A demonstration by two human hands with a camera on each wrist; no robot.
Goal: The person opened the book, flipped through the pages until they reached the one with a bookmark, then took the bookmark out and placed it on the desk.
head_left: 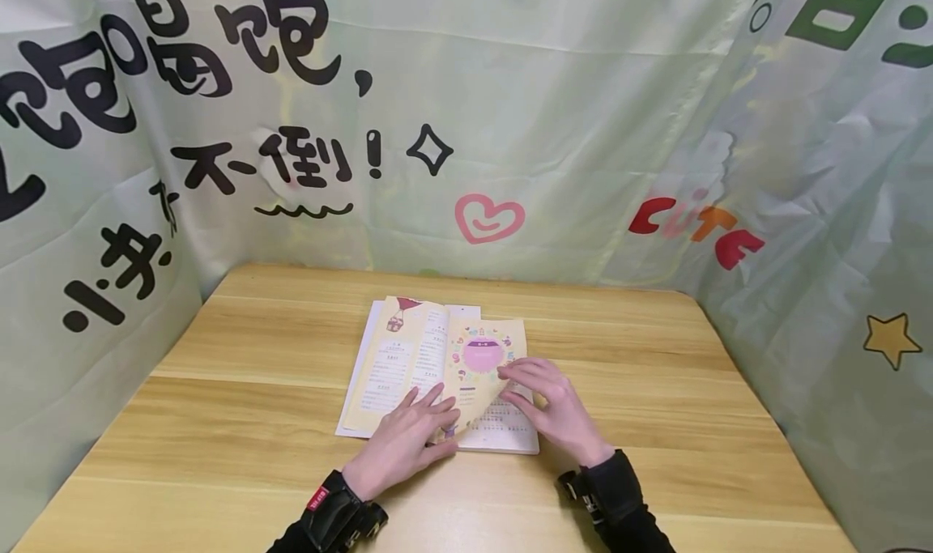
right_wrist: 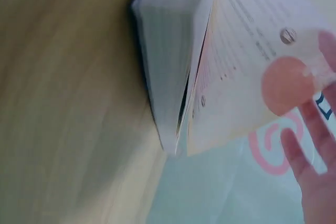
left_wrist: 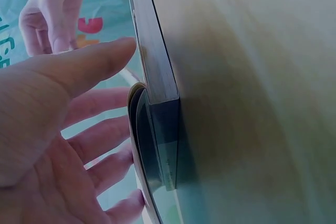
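An open book (head_left: 386, 367) lies on the table, its left pages cream with printed text. My left hand (head_left: 410, 440) rests on the lower middle of the book with fingers spread; in the left wrist view the fingers (left_wrist: 107, 132) lie against the curved pages, beside the book's thick edge (left_wrist: 157, 51). A cream page (head_left: 474, 383) with a pink round picture is lifted at its right side, and my right hand (head_left: 550, 403) pinches its edge. Seen from the right wrist, that page (right_wrist: 241, 61) stands up from the thick block of pages (right_wrist: 168, 51), fingers (right_wrist: 315, 129) at its outer edge.
The wooden table (head_left: 255, 359) extends around the book on all sides. Behind it and at both sides hangs a pale green cloth (head_left: 568, 132) with dark lettering, a pink heart (head_left: 490, 219) and a yellow star (head_left: 892, 341). Both wrists wear black straps (head_left: 615, 488).
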